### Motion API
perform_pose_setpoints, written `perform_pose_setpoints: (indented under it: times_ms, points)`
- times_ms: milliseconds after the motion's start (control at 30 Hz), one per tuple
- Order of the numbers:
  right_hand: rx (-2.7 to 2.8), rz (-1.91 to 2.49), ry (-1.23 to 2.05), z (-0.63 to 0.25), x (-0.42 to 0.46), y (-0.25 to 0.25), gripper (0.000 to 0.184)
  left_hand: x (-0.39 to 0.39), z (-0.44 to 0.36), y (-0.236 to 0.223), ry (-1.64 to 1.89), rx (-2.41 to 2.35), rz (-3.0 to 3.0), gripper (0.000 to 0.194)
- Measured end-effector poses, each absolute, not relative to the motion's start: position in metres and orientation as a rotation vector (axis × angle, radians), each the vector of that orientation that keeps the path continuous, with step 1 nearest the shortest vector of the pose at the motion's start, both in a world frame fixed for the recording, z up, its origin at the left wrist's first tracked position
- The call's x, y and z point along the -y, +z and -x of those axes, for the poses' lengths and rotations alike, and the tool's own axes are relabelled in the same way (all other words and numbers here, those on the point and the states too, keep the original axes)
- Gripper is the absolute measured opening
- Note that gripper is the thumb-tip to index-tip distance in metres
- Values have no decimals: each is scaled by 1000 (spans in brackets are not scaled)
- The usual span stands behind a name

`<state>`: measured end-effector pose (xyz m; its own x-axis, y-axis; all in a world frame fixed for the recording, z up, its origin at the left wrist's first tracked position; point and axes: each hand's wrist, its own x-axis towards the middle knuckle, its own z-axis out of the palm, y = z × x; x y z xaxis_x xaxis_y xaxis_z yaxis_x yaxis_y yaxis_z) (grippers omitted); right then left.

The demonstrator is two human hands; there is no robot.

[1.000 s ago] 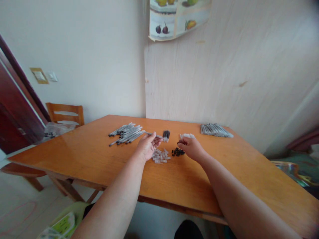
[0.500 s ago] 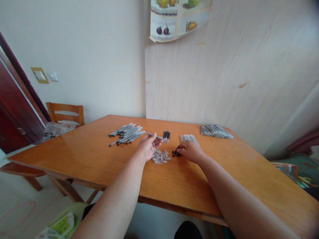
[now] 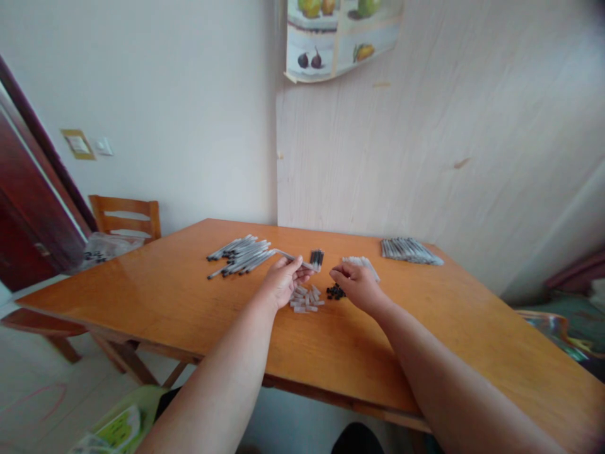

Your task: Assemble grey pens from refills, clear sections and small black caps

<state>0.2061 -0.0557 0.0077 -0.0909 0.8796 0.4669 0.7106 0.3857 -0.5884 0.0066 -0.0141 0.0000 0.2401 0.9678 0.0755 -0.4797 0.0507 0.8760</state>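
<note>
My left hand [image 3: 284, 280] pinches a slim translucent pen barrel [image 3: 309, 265] between thumb and fingers, its end pointing right. My right hand [image 3: 360, 285] is closed in a pinch just above a small heap of black pen plugs [image 3: 334, 292]; whatever sits between its fingertips is too small to make out. Translucent pen caps [image 3: 306, 300] lie loose beside my left hand. Behind the hands is a short row of dark-filled pen refills [image 3: 316, 258]. A group of clear tubes [image 3: 360, 261] is partly hidden by my right hand.
On the wooden table [image 3: 227, 315], a pile of pens with black ends [image 3: 241, 255] lies to the left. A flat bundle of pens [image 3: 410, 250] rests at the back right. A chair [image 3: 125, 214] with a plastic bag [image 3: 106, 246] stands off the table's left side.
My right hand has lifted up and slightly back from the black plugs, uncovering more of them. My left hand has shifted a little right with the pen barrel.
</note>
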Motion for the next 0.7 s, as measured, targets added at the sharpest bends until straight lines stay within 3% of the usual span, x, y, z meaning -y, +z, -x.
perform_pose_setpoints:
  times_ms: [167, 400, 700]
  points:
    - [1820, 1309, 357, -194, 60, 6, 35, 19, -8, 3, 1175, -678, -1040, 19]
    - [1862, 1333, 407, -192, 60, 2, 26, 20, -9, 1, 1112, -678, -1076, 23]
    - [1869, 1423, 435, -215, 56, 4, 21, -5, 15, -1, 1418, -755, -858, 26]
